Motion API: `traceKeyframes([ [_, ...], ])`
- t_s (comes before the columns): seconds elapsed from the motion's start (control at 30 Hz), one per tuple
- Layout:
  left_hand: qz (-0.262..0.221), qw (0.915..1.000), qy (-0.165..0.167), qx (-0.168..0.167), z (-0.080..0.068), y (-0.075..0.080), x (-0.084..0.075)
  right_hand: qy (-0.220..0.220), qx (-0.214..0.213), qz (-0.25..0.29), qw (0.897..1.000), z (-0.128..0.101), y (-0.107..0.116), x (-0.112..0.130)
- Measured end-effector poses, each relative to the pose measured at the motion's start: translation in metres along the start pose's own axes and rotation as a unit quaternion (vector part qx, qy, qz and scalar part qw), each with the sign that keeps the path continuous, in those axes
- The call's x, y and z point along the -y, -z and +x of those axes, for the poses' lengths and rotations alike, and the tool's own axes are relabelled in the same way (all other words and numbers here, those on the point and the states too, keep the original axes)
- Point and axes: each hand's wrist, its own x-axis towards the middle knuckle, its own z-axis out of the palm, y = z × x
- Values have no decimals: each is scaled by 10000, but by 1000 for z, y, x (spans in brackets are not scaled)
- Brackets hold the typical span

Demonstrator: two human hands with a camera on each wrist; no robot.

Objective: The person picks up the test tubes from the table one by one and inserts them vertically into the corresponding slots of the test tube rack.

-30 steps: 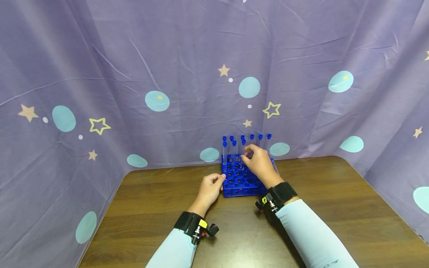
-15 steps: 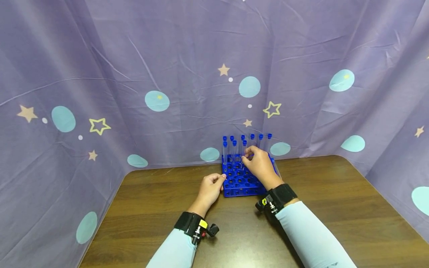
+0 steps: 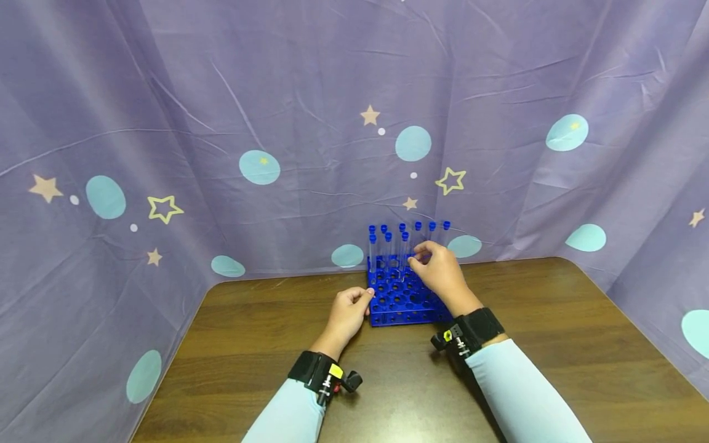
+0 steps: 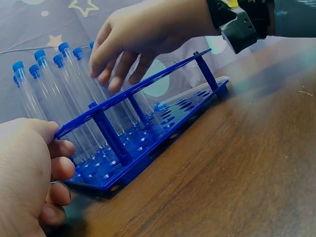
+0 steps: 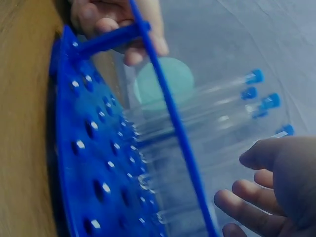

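Observation:
A blue test tube rack (image 3: 407, 317) stands on the table with several clear, blue-capped test tubes (image 4: 47, 79) upright in its back rows. At the rack's left end, my left hand (image 3: 344, 315) pinches the edge of the top plate between thumb and fingers. My right hand (image 3: 440, 274) hovers over the rack's right part, thumb and fingers apart and nothing between them. Just left of its fingertips is the front-row test tube (image 3: 403, 255), standing in a hole. In the right wrist view the loosely bent fingers (image 5: 249, 200) are clear of the tubes.
A capped tube (image 4: 195, 94) lies on the table beyond the rack's right end. The wooden table (image 3: 249, 344) meets a purple patterned curtain (image 3: 310, 203) close behind the rack. Bare rack holes (image 5: 94, 128) lie in front of the tubes.
My right hand has let go of the front-row test tube and moved a little to the right. That tube stands in the rack. The left hand has stayed on the rack's edge.

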Motion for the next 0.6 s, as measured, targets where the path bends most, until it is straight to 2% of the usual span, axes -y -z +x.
traceKeyframes([
  [0.33,-34,10000,18,-18,0,1,0,-263,-439,36,9987,1,37,-15],
  [0.6,-15,10000,-2,-33,2,-2,3,-658,-707,76,9953,4,53,-36],
])
